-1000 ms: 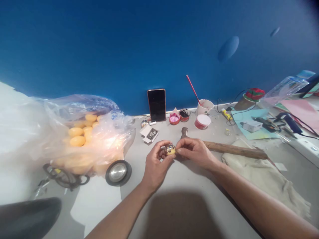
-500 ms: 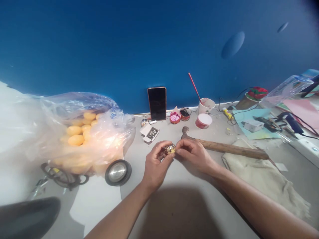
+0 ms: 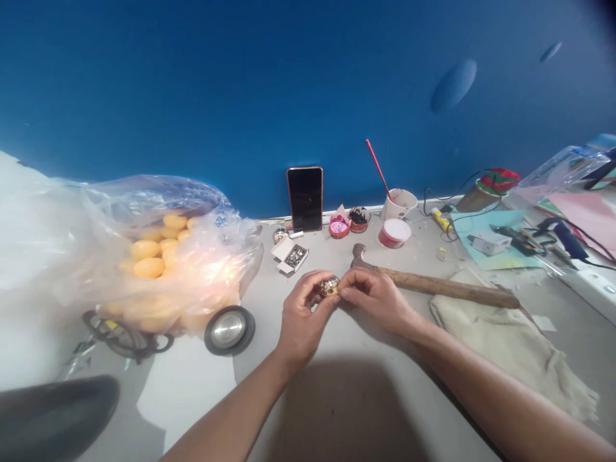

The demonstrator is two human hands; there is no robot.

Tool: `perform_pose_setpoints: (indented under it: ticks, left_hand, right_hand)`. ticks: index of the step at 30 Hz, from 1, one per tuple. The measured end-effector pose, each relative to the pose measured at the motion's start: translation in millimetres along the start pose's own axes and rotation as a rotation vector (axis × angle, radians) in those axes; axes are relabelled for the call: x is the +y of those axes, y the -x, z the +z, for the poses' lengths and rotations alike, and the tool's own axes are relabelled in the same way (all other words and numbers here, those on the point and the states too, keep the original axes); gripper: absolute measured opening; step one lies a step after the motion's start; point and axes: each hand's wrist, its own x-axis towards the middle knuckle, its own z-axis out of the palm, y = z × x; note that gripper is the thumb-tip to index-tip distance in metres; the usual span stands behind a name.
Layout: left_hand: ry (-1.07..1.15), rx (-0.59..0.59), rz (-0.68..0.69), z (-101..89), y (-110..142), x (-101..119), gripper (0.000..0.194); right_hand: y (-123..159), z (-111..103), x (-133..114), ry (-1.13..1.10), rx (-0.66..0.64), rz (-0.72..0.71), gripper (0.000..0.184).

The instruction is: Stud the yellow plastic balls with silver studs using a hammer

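Note:
My left hand (image 3: 308, 314) is closed round a small yellow egg-shaped piece (image 3: 330, 288), its upper side covered with shiny metal studs that look like thumbtack heads. Some bare yellow shows at the lower front. Thumb and forefinger of my right hand (image 3: 373, 294) are pinched together against the right side of this piece; whatever lies between them is too small or hidden to make out. Beyond my left hand, a small open white box (image 3: 291, 256) holds many tiny metallic pieces. Behind it sits a shiny studded ball (image 3: 280, 235).
A hammer (image 3: 447, 287) lies right of my hands, partly over a beige cloth (image 3: 505, 346). A phone (image 3: 305, 199) leans on the blue wall. Left are a clear bag (image 3: 197, 199) of yellow egg shapes and a round metal-centred disc (image 3: 229, 330). A white cup (image 3: 400, 204) holds a red stick.
The whole view has shifted very slightly. My hands stay at the studded piece, which seems turned a little in my left fingers.

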Motion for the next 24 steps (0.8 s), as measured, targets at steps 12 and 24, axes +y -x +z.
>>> perform_pose_setpoints:
  ticks: [12, 24]
  left_hand:
    - [-0.009, -0.013, -0.002, 0.8, 0.4, -0.1, 0.028]
    - [-0.032, 0.019, 0.082, 1.1, 0.9, -1.2, 0.025]
  right_hand:
    - [1.7, 2.8, -1.9, -0.054, 0.035, 0.067, 0.014]
    - [1.6, 3.6, 3.2, -0.090, 0.028, 0.141, 0.017]
